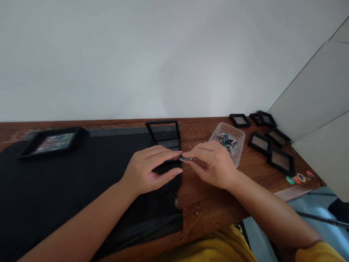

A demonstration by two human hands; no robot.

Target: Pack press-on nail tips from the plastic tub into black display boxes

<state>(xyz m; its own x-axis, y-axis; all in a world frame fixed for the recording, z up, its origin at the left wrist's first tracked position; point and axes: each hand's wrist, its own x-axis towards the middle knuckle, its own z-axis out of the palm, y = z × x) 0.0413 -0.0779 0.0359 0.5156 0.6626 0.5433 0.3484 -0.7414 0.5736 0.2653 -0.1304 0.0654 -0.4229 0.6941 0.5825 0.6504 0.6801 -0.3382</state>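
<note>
In the head view, my right hand (211, 160) pinches a small, flat, colourful piece (187, 158) between thumb and fingers. My left hand (151, 165) is close on the other side, its fingers stretched out and its thumb apart from them. Its fingertips reach the piece's left edge; whether they touch it I cannot tell. Just behind my left hand, a black frame (178, 135) stands partly raised, its lower part hidden by my fingers. Behind my right hand is a clear plastic box (240, 145) holding many small, shiny, colourful pieces (228, 142).
A black cloth (109, 163) covers the left of the brown wooden table (201, 203). On it lies a black frame (77, 136) with a colourful picture inside. Several black frames (291, 163) lie at the right, near round stickers (290, 180). A white wall (163, 65) rises behind.
</note>
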